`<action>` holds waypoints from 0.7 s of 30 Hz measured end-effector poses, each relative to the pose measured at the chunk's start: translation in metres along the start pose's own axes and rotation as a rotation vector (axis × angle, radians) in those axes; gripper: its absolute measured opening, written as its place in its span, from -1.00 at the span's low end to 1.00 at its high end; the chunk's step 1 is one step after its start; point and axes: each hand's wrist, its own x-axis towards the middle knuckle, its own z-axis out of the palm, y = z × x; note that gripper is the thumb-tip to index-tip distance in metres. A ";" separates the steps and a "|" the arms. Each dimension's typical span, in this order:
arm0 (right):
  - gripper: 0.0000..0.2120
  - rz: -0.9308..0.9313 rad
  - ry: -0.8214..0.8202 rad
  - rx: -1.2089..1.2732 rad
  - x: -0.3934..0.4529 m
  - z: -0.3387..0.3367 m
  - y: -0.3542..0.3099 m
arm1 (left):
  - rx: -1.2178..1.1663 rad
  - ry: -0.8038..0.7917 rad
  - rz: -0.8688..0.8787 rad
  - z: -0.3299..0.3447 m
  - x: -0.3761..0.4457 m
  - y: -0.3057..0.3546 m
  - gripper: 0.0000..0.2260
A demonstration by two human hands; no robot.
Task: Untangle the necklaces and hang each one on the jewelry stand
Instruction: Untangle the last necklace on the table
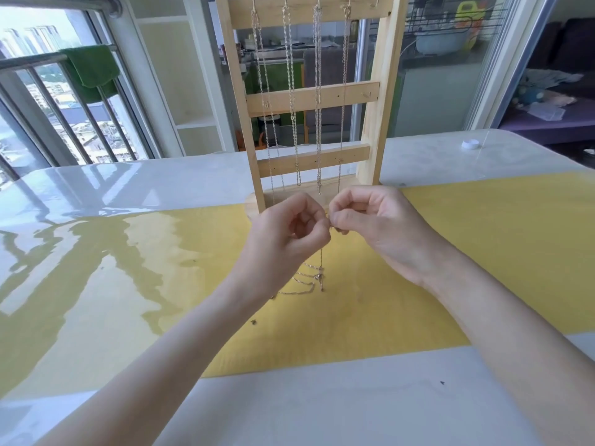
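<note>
A wooden jewelry stand (309, 98) rises at the table's far middle, with several thin chains (291, 91) hanging from hooks on its top bar. Just in front of its base, my left hand (286, 230) and my right hand (370, 220) meet fingertip to fingertip and pinch the top of a thin gold necklace (317, 275). The chain drops straight down from the fingers. Its lower part lies in loose loops on the yellow mat (450, 252), with a small pendant among them.
The glossy white table (322, 407) carries the yellow mat across its middle. A white bottle cap (470, 144) sits at the far right. A small dark speck (253, 322) lies on the mat near my left forearm. A window with railing is at the left.
</note>
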 end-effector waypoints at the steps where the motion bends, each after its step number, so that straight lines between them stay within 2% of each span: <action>1: -0.87 -0.025 0.010 0.010 0.000 0.002 0.001 | -0.074 -0.034 -0.062 0.000 -0.001 0.001 -0.82; 3: -0.93 -0.080 0.014 0.004 0.001 0.004 0.001 | -0.396 -0.109 -0.275 -0.001 -0.001 0.007 -0.73; 5: -0.94 -0.114 0.003 -0.027 0.002 0.005 -0.002 | -0.668 -0.092 -0.432 -0.003 0.002 0.010 -0.68; 8: -0.84 -0.140 -0.037 -0.097 0.003 0.004 -0.004 | -0.783 -0.020 -0.498 -0.001 0.004 0.012 -0.73; 11: -0.79 -0.141 -0.067 -0.177 0.004 0.002 -0.004 | -0.621 -0.001 -0.406 0.000 0.002 0.013 -0.82; 14: -0.90 -0.134 -0.028 -0.168 0.002 0.000 -0.001 | -0.176 0.074 -0.118 0.001 -0.001 0.007 -0.80; 15: -0.92 -0.119 -0.003 -0.132 0.001 -0.001 -0.001 | -0.113 0.056 -0.080 0.004 -0.003 0.006 -0.80; 18: -0.89 -0.100 0.008 -0.049 0.002 0.000 0.000 | -0.169 -0.029 -0.129 0.007 -0.006 0.006 -0.80; 21: -0.81 -0.058 0.026 -0.023 0.001 -0.003 0.001 | -0.293 0.004 -0.155 0.002 -0.002 0.007 -0.78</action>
